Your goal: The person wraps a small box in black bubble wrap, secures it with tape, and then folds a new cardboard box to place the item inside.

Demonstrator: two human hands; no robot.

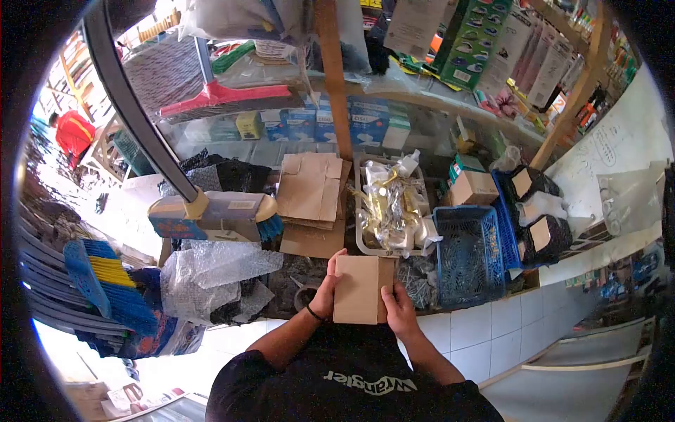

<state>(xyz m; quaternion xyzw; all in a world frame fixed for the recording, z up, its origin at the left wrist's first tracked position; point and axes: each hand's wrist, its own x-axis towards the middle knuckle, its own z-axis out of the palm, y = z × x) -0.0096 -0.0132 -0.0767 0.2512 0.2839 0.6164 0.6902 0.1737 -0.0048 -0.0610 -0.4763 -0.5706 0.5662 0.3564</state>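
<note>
A small brown cardboard box (356, 290) is held in front of my chest, its broad face toward me. My left hand (325, 292) grips its left side, and a dark band circles that wrist. Closed on the right side of the box is my right hand (400, 308), thumb on the near face. Just beyond the box stands a white plastic basket (361, 224) filled with small bagged parts (396, 200), some gold-coloured. Flattened cardboard pieces (309, 186) lie stacked to the left of that basket.
A blue plastic basket (469, 295) stands right of the white one, near loose screws (420, 285). Bubble wrap (211, 274) and a blue-bristled broom head (211, 216) lie to the left. A wooden post (332, 77) rises ahead. A person in red (74, 133) is far left.
</note>
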